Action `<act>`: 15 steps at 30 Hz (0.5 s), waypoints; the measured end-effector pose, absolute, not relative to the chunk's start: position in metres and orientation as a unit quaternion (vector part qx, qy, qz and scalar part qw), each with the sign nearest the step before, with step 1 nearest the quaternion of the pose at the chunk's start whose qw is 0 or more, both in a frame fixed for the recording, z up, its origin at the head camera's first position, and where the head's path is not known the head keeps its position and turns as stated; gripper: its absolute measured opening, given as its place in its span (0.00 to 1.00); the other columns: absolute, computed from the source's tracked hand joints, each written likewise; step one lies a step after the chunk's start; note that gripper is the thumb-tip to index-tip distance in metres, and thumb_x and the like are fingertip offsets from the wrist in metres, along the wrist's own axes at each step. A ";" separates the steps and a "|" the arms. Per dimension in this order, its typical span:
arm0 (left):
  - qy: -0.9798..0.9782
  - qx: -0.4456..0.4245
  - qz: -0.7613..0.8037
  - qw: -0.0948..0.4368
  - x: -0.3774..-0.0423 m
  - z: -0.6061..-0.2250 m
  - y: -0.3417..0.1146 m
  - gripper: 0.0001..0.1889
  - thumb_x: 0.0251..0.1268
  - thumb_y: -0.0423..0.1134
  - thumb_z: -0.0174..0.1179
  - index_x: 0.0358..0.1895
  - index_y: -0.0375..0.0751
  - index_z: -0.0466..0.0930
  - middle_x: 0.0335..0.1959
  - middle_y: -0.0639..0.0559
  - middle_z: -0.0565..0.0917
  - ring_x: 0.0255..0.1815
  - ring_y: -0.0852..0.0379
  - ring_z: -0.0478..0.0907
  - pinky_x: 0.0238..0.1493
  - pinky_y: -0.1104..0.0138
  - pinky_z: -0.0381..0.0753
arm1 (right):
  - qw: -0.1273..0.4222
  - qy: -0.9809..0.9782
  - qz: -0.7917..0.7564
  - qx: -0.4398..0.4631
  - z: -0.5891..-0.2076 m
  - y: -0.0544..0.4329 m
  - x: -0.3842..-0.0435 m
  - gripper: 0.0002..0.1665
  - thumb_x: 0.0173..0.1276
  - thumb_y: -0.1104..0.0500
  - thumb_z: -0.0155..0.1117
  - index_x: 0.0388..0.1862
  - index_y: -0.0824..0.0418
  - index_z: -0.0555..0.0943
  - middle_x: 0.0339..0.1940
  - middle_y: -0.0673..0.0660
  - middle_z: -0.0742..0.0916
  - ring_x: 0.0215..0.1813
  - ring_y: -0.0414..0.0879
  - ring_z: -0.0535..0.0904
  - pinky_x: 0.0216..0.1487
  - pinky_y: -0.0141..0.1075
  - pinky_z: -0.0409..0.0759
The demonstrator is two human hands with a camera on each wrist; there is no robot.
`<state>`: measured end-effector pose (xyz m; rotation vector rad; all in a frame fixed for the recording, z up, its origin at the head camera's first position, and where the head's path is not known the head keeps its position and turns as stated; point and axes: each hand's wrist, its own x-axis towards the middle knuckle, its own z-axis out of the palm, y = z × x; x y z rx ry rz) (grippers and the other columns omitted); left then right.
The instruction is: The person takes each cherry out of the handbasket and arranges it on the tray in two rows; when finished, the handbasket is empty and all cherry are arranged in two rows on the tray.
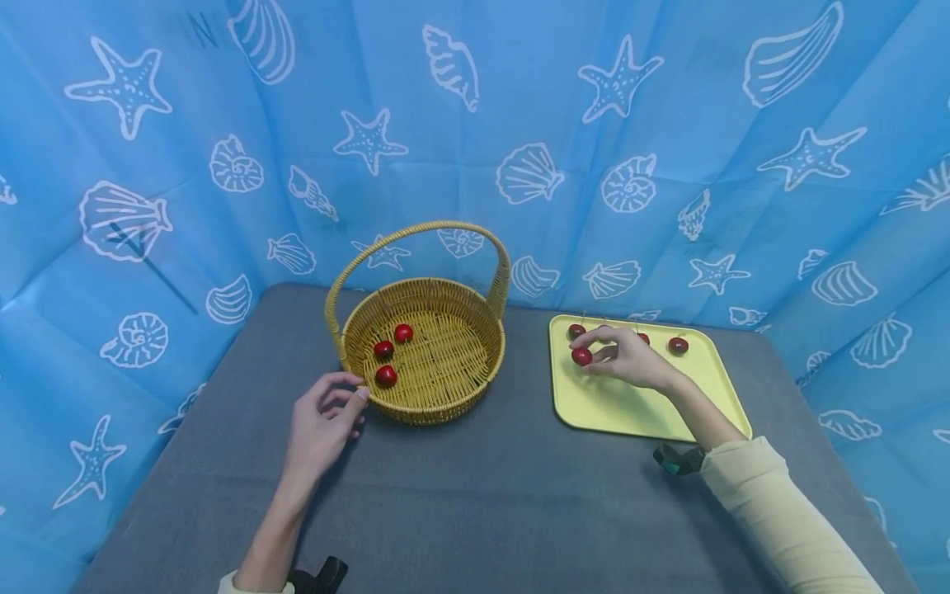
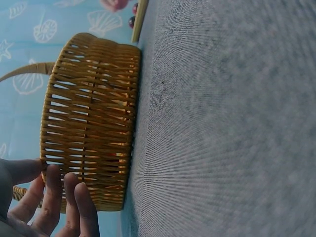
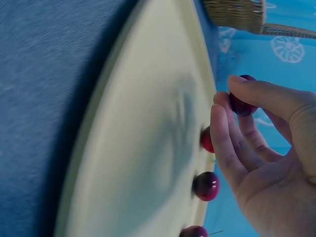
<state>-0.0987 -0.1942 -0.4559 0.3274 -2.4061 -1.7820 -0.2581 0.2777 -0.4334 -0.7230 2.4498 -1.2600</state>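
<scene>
Inside the wicker basket (image 1: 453, 351) I count three cherries (image 1: 385, 376); left hand (image 1: 322, 421) pinches its rim. Above the yellow tray (image 1: 594, 404) with more cherries (image 1: 678, 346), right hand (image 1: 627, 359) pinches a round cherry (image 1: 582, 356), long axis unclear to me.

Under soft light, the right hand (image 3: 274, 182) casts a hazy shadow across the yellow tray (image 3: 113, 163); below its grip a cherry (image 3: 206, 186) glints, tray edges blurring.

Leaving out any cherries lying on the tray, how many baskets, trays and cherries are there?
Wicker basket: 1
Yellow tray: 1
Red cherries: 4 (3 in the basket, 1 held by the right hand)
Total: 6
</scene>
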 end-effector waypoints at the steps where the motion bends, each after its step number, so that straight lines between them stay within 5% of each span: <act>1: -0.797 0.108 -0.591 0.065 -0.099 -0.456 -0.194 0.14 0.80 0.47 0.67 0.59 0.45 0.82 0.45 0.36 0.91 0.33 0.56 0.89 0.33 0.62 0.92 | 0.148 0.851 -0.435 -0.254 -0.435 0.278 -0.258 0.24 0.68 0.75 0.73 0.63 0.75 0.82 0.64 0.75 0.85 0.52 0.67 0.92 0.42 0.34 0.91; 8: -0.798 0.111 -0.589 0.061 -0.099 -0.455 -0.194 0.15 0.80 0.47 0.67 0.60 0.46 0.82 0.45 0.36 0.91 0.33 0.55 0.89 0.33 0.62 0.92 | 0.124 0.874 -0.377 -0.282 -0.445 0.278 -0.260 0.23 0.64 0.71 0.80 0.58 0.70 0.86 0.55 0.68 0.92 0.53 0.62 0.91 0.54 0.42 0.92; 15: -0.799 0.114 -0.588 0.058 -0.100 -0.455 -0.194 0.15 0.80 0.47 0.66 0.61 0.45 0.81 0.45 0.35 0.91 0.34 0.54 0.89 0.34 0.62 0.92 | 0.126 0.879 -0.366 -0.278 -0.450 0.276 -0.259 0.22 0.63 0.70 0.81 0.56 0.69 0.88 0.53 0.68 0.92 0.47 0.58 0.92 0.45 0.35 0.89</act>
